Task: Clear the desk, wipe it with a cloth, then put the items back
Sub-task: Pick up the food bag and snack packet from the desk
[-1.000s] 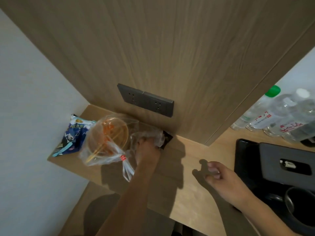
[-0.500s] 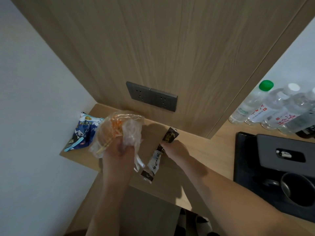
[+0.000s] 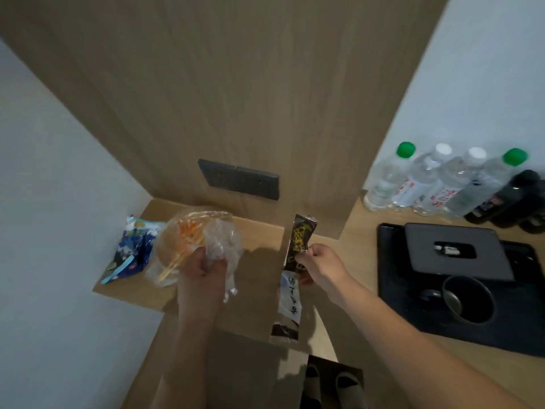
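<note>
While the left hand (image 3: 203,270) grips a clear plastic bag (image 3: 191,243) holding a bowl and wooden sticks above the left end of the wooden desk (image 3: 259,290), the right hand (image 3: 317,265) pinches a long black-and-white packet (image 3: 293,278) near its middle, lifted off the desk. A blue snack bag (image 3: 132,249) lies on the desk beside the wall. Water bottles (image 3: 427,181) stand at the right behind a black tray (image 3: 392,278) with a dark cup (image 3: 467,299).
</note>
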The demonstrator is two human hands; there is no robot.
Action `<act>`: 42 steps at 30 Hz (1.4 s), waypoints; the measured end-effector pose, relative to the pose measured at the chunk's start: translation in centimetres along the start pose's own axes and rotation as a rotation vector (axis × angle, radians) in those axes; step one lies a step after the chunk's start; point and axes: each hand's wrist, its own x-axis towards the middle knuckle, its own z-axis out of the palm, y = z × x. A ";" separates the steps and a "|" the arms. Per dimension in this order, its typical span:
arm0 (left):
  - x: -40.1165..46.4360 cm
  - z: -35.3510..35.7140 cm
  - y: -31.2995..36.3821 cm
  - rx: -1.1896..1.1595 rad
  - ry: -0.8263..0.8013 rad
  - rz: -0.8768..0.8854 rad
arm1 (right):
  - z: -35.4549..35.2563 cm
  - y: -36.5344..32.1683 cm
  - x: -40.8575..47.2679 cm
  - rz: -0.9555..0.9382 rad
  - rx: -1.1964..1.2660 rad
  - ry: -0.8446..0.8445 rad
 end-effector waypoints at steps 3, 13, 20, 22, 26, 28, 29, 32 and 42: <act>0.4 2.9 2.3 -0.037 -0.102 0.034 | -4.3 0.0 -2.9 -0.009 0.189 0.015; -7.9 16.6 13.8 -0.007 -0.425 0.357 | -21.9 4.2 -11.6 -0.081 0.524 0.275; -23.5 28.5 20.1 0.003 -0.710 0.498 | -35.3 15.0 -22.3 -0.060 0.680 0.503; -29.2 31.7 21.4 0.017 -0.805 0.561 | -39.3 19.0 -26.3 -0.063 0.716 0.594; -40.6 37.5 23.6 0.010 -0.924 0.685 | -46.5 26.6 -34.3 -0.051 0.823 0.763; -46.2 40.0 24.5 0.008 -0.983 0.733 | -49.6 30.2 -38.2 -0.050 0.883 0.858; -48.9 41.1 25.0 0.013 -1.014 0.759 | -51.0 31.8 -40.0 -0.050 0.914 0.902; -56.2 44.1 26.4 0.042 -1.093 0.838 | -54.4 36.0 -45.0 -0.036 0.971 1.020; -76.3 56.9 28.5 0.101 -1.390 0.910 | -66.8 49.8 -54.5 0.069 1.130 1.279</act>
